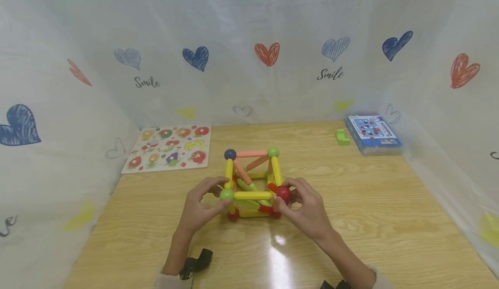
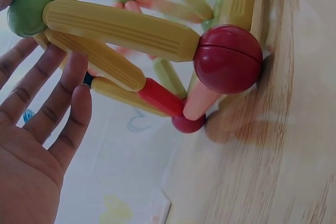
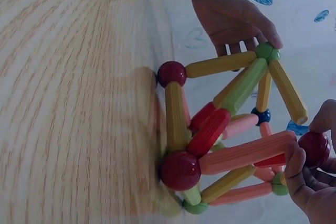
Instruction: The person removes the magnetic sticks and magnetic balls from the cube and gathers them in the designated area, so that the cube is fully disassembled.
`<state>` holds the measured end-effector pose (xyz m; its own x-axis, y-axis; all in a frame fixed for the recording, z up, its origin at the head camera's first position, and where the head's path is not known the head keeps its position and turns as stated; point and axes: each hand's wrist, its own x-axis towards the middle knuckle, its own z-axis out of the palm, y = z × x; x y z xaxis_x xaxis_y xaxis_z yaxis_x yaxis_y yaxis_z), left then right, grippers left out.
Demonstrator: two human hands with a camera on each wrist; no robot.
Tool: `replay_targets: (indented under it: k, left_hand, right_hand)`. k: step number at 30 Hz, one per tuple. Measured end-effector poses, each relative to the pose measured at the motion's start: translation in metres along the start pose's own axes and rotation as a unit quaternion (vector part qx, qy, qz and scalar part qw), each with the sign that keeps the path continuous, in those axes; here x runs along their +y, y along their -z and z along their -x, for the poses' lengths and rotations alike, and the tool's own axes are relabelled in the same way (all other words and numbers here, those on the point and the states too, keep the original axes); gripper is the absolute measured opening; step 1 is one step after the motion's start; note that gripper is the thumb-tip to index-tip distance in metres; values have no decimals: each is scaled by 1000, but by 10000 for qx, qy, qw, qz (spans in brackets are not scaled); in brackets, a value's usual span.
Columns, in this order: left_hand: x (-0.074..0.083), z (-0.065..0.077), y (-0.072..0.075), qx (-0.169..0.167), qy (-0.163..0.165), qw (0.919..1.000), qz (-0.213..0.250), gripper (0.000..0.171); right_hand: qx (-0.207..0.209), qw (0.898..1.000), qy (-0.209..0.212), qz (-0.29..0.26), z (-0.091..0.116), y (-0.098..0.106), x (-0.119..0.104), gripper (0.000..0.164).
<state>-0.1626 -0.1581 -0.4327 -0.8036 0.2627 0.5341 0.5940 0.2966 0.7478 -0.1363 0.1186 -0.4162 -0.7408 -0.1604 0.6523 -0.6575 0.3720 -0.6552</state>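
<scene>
Sleeves and straps: beige cuffs (image 1: 173, 281) and black straps (image 1: 200, 261) ring the wrists, just behind the hands.
Left hand: its thumb and fingertips pinch a green ball (image 1: 227, 195), the other fingers nearly straight; the hand (image 1: 196, 206) is at the frame's near left top corner.
Right hand: thumb and fingers curl round a shiny red ball (image 1: 283, 194) at the near right top corner; the hand (image 1: 309, 213) is otherwise loosely bent.
Front rod: yellow (image 1: 252, 196), running from the green ball toward the right hand; the right wrist view shows its end apart from the red ball.
Frame: a box-like build of coloured rods and balls (image 1: 243, 172), standing between the two hands on the wooden table (image 1: 140, 224).
Far top corners: a blue ball (image 1: 230, 154) beyond the left hand, a second green ball beyond the right, joined by a pink rod (image 1: 251, 154).
Fruit board: flat (image 1: 169, 148), beyond and left of the left hand.
Block: small, lime (image 1: 342, 138), beyond the right hand.
Box: blue, pictured lid (image 1: 373, 133), right of the block.
Sheet: white (image 1: 230, 89), printed with hearts and "Smile", beyond everything.
</scene>
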Motion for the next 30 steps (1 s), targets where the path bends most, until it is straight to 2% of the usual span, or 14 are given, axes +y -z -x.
replay_targets:
  k: [5,10,13,17,19,23,27,30]
  left_hand:
    - [-1,0,0,0,23,10000,-13,46]
    - [-26,6,-3,-10,122,9999,45,48]
    - [-22,5,-3,-22,127,9999,43,48]
    - [-1,0,-1,-21,86,10000,30,46]
    - [-2,0,-1,-19,62,10000,41,46]
    - [-2,0,-1,-21,38,10000,63,46]
    - [-2,0,-1,2,39,10000,55,46]
    - [-2,0,-1,8,35,10000,53,46]
  right_hand:
    - [-79,9998,-148,-82,2,1,1,40]
    - [-153,9998,-99,-73,1,3,4,35]
    - [-225,9996,-147,-16,3,2,12,33]
    - [-304,9989,-313,-151,6,2,17,34]
    - [-314,9984,-342,-323,6,3,16,36]
    - [-347,9959,-395,-742,12,5,30,39]
    - [-421,9897,-564,-1250,14,12,33,33]
    - [-565,9826,-853,-1550,13,22,30,32]
